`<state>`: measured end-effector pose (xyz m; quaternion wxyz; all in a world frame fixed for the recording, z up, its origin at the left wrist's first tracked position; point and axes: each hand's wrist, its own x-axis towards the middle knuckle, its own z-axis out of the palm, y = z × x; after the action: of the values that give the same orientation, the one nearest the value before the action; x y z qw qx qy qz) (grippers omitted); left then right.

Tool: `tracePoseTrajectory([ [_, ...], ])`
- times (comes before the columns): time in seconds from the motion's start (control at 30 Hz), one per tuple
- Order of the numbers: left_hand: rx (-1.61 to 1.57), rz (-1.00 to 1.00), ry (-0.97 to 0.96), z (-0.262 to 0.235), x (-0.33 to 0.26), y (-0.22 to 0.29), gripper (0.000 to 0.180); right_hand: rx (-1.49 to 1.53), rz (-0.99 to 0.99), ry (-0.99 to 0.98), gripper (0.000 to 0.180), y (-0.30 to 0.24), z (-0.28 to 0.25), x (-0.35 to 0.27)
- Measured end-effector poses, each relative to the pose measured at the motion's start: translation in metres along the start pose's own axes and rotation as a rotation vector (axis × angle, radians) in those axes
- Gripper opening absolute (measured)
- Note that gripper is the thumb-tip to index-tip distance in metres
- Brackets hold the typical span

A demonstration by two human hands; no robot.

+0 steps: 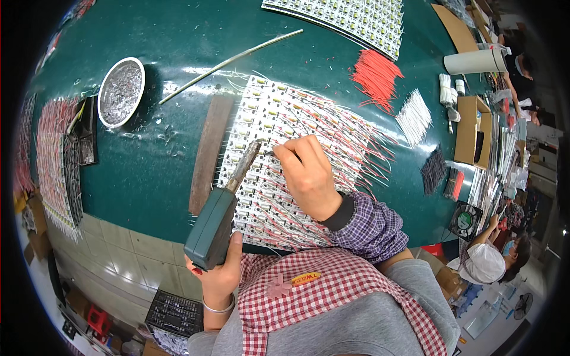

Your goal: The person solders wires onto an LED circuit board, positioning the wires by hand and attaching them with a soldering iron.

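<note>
My left hand is wrapped round the handle of a green soldering gun. Its long metal tip reaches over a white panel of small circuit boards. Close beside that tip, my right hand pinches what looks like a thin dark wire, its fingertips just above the panel; the wire is mostly hidden. Many red and white wires stick out from the panel's right part, and some lie under my right hand. Along the panel's left side lies a flat brown bar.
A white-rimmed bowl holds silvery scraps. Red wires, white wires and dark wires lie in piles at the right. A pale rod and another board panel lie farther back. Wired panels stand left; people sit far right.
</note>
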<state>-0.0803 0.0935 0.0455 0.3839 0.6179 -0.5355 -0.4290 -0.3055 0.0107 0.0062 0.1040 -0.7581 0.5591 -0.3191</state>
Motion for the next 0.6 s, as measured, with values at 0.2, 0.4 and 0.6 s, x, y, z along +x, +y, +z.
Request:
tracePoseTrajectory([
  [0.2, -0.043, -0.078, -0.005, -0.003, -0.005, 0.005, 0.041, 0.057, -0.018, 0.054, 0.037, -0.007, -0.005, -0.004],
  [0.4, 0.083, 0.02, 0.099, 0.003, 0.001, 0.018, 0.022, 0.073, -0.022, 0.029, 0.035, -0.011, -0.001, -0.01],
  [0.6, 0.021, 0.035, 0.073, 0.003, 0.004, 0.023, 0.019, 0.066, -0.027, 0.012, 0.032, -0.012, 0.001, -0.011],
])
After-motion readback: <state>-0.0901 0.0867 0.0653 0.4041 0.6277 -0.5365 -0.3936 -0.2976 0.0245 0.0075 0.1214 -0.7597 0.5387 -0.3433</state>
